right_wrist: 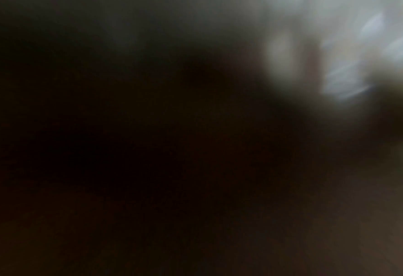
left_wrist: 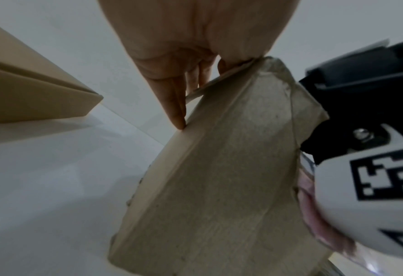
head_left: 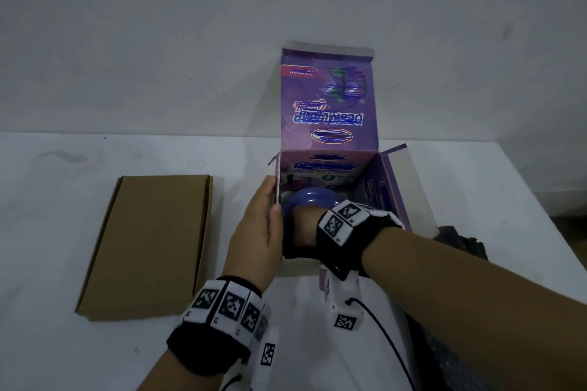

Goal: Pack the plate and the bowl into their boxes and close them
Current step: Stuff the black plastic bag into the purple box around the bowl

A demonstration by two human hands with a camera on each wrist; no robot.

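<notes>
A purple printed box [head_left: 394, 187] stands open on the white table [head_left: 57, 352], its lid [head_left: 330, 98] upright at the back. A blue bowl [head_left: 313, 200] sits tilted inside, near the box's front left. My right hand [head_left: 301, 232] reaches down into the box and holds the bowl at its near edge; its fingers are mostly hidden. My left hand [head_left: 263, 225] pinches the box's left wall, thumb inside, fingers outside. The left wrist view shows that hand [left_wrist: 195, 46] on the box's plain cardboard edge [left_wrist: 219, 177]. The right wrist view is dark and blurred.
A flat brown cardboard box [head_left: 149, 244] lies closed on the table to the left, also visible as the brown box [left_wrist: 30, 89] in the left wrist view. A dark crumpled thing [head_left: 460, 241] lies right of the purple box. A white wall rises behind the table.
</notes>
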